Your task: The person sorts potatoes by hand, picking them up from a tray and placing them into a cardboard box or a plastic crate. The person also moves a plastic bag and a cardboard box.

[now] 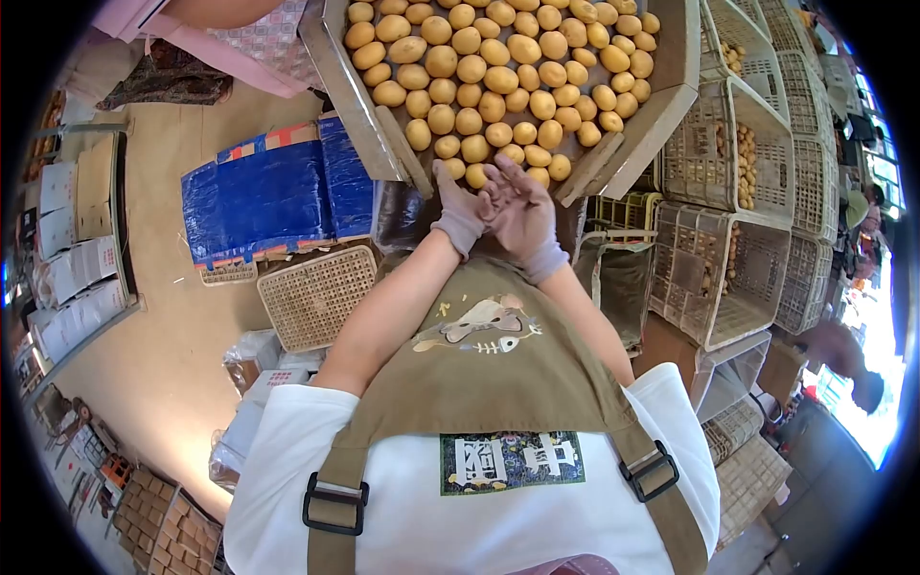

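Small yellow potatoes (498, 80) lie spread over a sorting tray with raised side boards (652, 134). My two gloved hands meet at the tray's narrow near end, beside the lowest potatoes. My left hand (460, 209) has its thumb apart and its fingertips against the right hand. My right hand (523, 213) is turned palm up, its fingers loosely bent and reaching to the potatoes. No potato shows in either palm, though the overlapping fingers hide part of the space between them.
Stacked plastic crates (704, 273), some with potatoes inside, stand to the right. Left of the tray are a blue-wrapped box (259, 196) and an upturned beige crate (321, 297). Another person's pink clothing (230, 62) shows at upper left. Cartons (81, 278) line the far left.
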Demonstrator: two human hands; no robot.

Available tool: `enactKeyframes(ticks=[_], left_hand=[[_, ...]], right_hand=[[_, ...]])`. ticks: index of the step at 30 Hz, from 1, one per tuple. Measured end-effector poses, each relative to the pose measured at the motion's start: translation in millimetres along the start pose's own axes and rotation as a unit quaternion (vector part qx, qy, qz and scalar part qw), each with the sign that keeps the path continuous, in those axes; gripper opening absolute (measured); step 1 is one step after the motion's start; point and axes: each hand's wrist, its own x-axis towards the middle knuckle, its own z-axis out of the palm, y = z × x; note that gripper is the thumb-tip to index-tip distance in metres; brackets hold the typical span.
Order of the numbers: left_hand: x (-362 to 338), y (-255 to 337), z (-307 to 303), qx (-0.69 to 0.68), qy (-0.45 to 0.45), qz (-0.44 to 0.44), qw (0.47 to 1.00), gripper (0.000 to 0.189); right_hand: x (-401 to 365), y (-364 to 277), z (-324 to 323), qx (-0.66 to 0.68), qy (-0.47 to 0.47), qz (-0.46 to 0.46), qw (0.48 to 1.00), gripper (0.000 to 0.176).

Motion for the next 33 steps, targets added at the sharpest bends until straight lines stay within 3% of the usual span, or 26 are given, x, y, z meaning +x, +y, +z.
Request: enactKeyframes(ticks=[1, 3, 7, 9, 10, 12, 13, 14, 15, 17, 19, 21, 23, 24, 25, 27, 29, 30, 31, 33], left_hand=[[-5, 0, 5, 0.026, 0.026, -0.011, 0.999, 0.120], [-6, 1, 3, 0.115, -0.112, 0.024, 0.987, 0.126], [-16, 6, 34, 0.055, 0.023, 0.002, 0.998, 0.118], [-19, 5, 48, 0.038, 0.097, -0.007, 0.995, 0.114], [-22, 4, 48, 0.094, 0.078, -0.012, 0.992, 0.099], [-26, 1, 53, 0.116, 0.078, -0.006, 0.990, 0.094], [-25, 2, 51, 0.129, 0.076, -0.009, 0.989, 0.093], [-25, 5, 52, 0.169, -0.007, -0.030, 0.985, 0.090], [-27, 3, 51, 0.185, 0.021, -0.018, 0.982, 0.088], [-25, 5, 51, 0.177, 0.041, -0.040, 0.983, 0.087], [-18, 13, 45, 0.170, 0.074, -0.052, 0.981, 0.090], [-11, 21, 39, 0.169, 0.091, -0.070, 0.979, 0.091], [-10, 26, 35, 0.188, 0.048, -0.110, 0.975, 0.090], [-10, 28, 32, 0.198, 0.025, -0.128, 0.971, 0.090], [-9, 29, 33, 0.197, 0.058, -0.128, 0.970, 0.092], [-9, 25, 40, 0.201, 0.140, -0.108, 0.964, 0.097], [-9, 19, 48, 0.178, 0.199, -0.099, 0.959, 0.100], [-9, 14, 49, 0.175, 0.223, -0.060, 0.957, 0.098], [-7, 18, 50, 0.077, 0.262, -0.052, 0.961, 0.104], [-7, 35, 45, -0.057, 0.282, -0.093, 0.953, 0.108]], right_hand=[[-9, -7, 0, -0.038, 0.003, -0.010, 0.999, 0.035], [-24, -29, -7, -0.136, 0.035, -0.054, 0.989, 0.036], [-54, -72, -42, -0.261, 0.031, -0.111, 0.958, 0.033], [-70, -84, -42, -0.350, 0.053, -0.053, 0.934, 0.029], [-69, -81, -50, -0.422, 0.074, -0.031, 0.903, 0.029], [-67, -67, -77, -0.576, 0.085, 0.000, 0.813, 0.032], [-71, -63, -79, -0.725, 0.057, -0.011, 0.687, 0.039], [-71, -51, -88, -0.771, 0.049, -0.030, 0.634, 0.043], [-69, -37, -97, -0.814, 0.043, -0.046, 0.577, 0.046], [-58, -8, -116, -0.869, 0.019, -0.027, 0.493, 0.048], [-45, 27, -127, -0.886, 0.019, -0.024, 0.462, 0.044], [-27, 53, -121, -0.856, 0.005, 0.053, 0.514, 0.041], [-10, 63, -99, -0.810, 0.032, 0.093, 0.578, 0.046], [10, 87, -101, -0.789, 0.098, 0.017, 0.607, 0.049], [31, 109, -101, -0.761, 0.164, -0.057, 0.625, 0.052], [64, 107, -81, -0.649, 0.150, 0.078, 0.741, 0.060], [64, 107, -61, -0.542, 0.036, 0.140, 0.828, 0.066], [64, 121, -50, -0.531, -0.010, 0.083, 0.843, 0.070], [65, 139, -40, -0.520, -0.057, 0.027, 0.852, 0.074], [71, 181, -21, -0.552, -0.058, -0.003, 0.832, 0.077]])
